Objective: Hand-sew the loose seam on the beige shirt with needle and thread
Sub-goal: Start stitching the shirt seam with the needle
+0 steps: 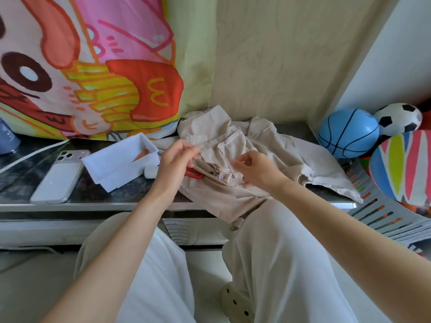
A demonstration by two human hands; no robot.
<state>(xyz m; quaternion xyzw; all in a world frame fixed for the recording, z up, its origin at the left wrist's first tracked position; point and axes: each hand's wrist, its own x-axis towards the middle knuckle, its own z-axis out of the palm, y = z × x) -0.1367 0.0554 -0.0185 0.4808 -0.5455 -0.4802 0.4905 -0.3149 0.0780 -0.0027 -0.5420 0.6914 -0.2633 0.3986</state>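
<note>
Only the head view here, so: the crumpled beige shirt (247, 141) is lying on the dark marbled tabletop (98, 192), its lower part spilling over the front edge toward six o'clock onto the lap. The left hand (177, 159) is pinching a fold of the cloth between thumb and fingers. The right hand (256, 169), at three o'clock from it, is hovering over the shirt with fingers curled; whether they're gripping a needle I can't tell, it's too tiny. The frayed seam patch (224, 177) between the hands is looking ragged, no tidy stitches showing, so I'm guessing most of the sewing is still ahead. A red plastic handle (194, 174) is peeking out under the left hand; an open white plastic box (121, 164) and a silver smartphone (58, 178) are sitting off at nine o'clock.
</note>
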